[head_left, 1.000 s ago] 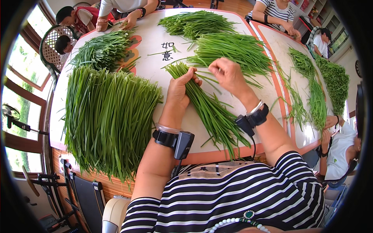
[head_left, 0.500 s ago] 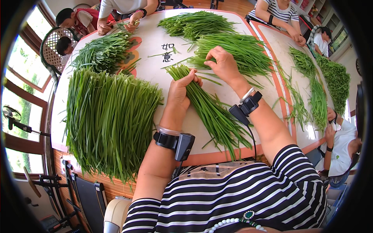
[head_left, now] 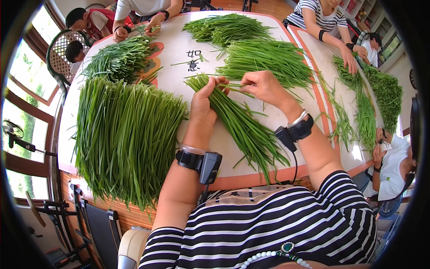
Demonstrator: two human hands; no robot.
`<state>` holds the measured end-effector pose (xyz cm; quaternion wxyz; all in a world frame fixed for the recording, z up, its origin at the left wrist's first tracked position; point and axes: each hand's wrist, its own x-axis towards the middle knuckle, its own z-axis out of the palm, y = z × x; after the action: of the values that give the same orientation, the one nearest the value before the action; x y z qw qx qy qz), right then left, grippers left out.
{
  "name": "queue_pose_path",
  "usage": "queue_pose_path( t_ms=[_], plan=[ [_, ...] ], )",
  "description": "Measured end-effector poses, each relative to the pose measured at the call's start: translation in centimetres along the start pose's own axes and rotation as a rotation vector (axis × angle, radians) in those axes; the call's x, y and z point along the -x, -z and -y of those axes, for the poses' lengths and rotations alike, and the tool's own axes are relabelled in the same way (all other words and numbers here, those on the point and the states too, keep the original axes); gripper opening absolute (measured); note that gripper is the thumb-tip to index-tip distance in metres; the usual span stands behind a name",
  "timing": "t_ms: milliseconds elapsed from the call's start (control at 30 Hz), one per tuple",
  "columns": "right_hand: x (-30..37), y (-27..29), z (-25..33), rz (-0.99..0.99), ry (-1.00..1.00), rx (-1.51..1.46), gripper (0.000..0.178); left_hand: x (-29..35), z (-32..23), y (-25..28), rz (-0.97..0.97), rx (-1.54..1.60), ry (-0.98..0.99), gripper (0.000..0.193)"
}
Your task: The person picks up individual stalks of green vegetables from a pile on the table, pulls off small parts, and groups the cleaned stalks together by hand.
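Observation:
A loose bunch of green chives (head_left: 242, 123) is wrapped in my left hand (head_left: 204, 101) near its cut ends, with the long leaf ends fanning down and right over the table. To the right of it, my right hand (head_left: 266, 89) is closed in a pinch on a few thin chive leaves that stick out sideways from the bunch. A large pile of chives (head_left: 127, 139), lined up side by side, lies left of my left arm. Beyond my right hand lies another chive pile (head_left: 268, 60).
On the white table (head_left: 174, 71), more chives (head_left: 226, 29) lie at the far side and others (head_left: 118, 58) at far left. A second table carries strewn chives (head_left: 365, 112). Co-workers' hands (head_left: 154, 22) work across the table and at far right (head_left: 349, 60).
My right hand has come down and slightly right, from above the bunch to beside it, now pinching leaves. The left hand keeps its hold. At far right, a co-worker's hand reaches lower onto chives.

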<state>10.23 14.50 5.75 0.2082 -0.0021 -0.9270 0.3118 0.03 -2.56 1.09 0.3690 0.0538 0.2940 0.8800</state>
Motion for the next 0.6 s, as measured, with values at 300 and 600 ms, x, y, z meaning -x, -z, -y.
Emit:
queue_pose_path(
  t_ms=[300, 600],
  plan=[
    [-1.3, 1.3, -2.8, 0.031, -0.148, 0.085, 0.012, -0.4, -0.2, 1.1, 0.073, 0.114, 0.14, 0.022],
    [-1.8, -1.7, -2.2, -0.206, -0.052, 0.236, 0.005, -0.2, 0.0, 0.7, 0.057, 0.078, 0.113, 0.022]
  ],
)
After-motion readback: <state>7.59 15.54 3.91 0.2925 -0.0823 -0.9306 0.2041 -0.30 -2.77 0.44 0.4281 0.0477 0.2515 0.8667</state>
